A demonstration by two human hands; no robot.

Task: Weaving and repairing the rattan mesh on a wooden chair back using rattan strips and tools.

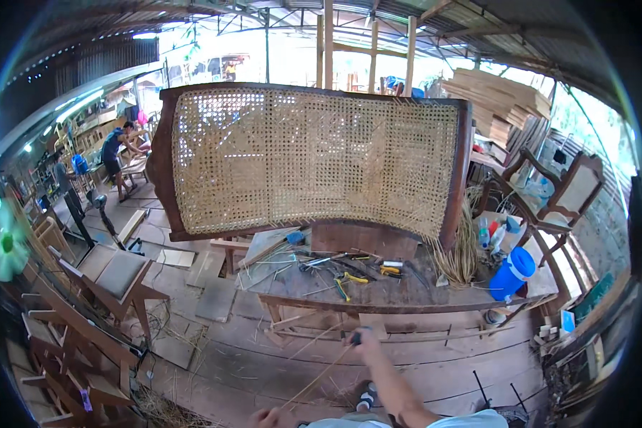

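Note:
Low in the view, my left hand [266, 419] is closed on one end of a thin, light-brown cane strand [314, 380]. The strand runs slantwise up to my right hand [366, 342], which is stretched forward below the workbench edge. My right hand's fingers are closed around a small dark object [354, 338], too blurred to name, and the strand meets it there. Beyond stands a dark wooden frame [464, 178] with a woven cane panel [314, 157], propped on the workbench [378, 305]. Loose strand ends stick out along the panel's right and lower edges.
Pliers [355, 278] and other hand tools lie on the bench beside a cane bundle [458, 264] and a blue jug [512, 274]. Wooden chairs [114, 274] stand left, an armchair [560, 192] right. Another person [114, 153] works far left. Scraps litter the floor.

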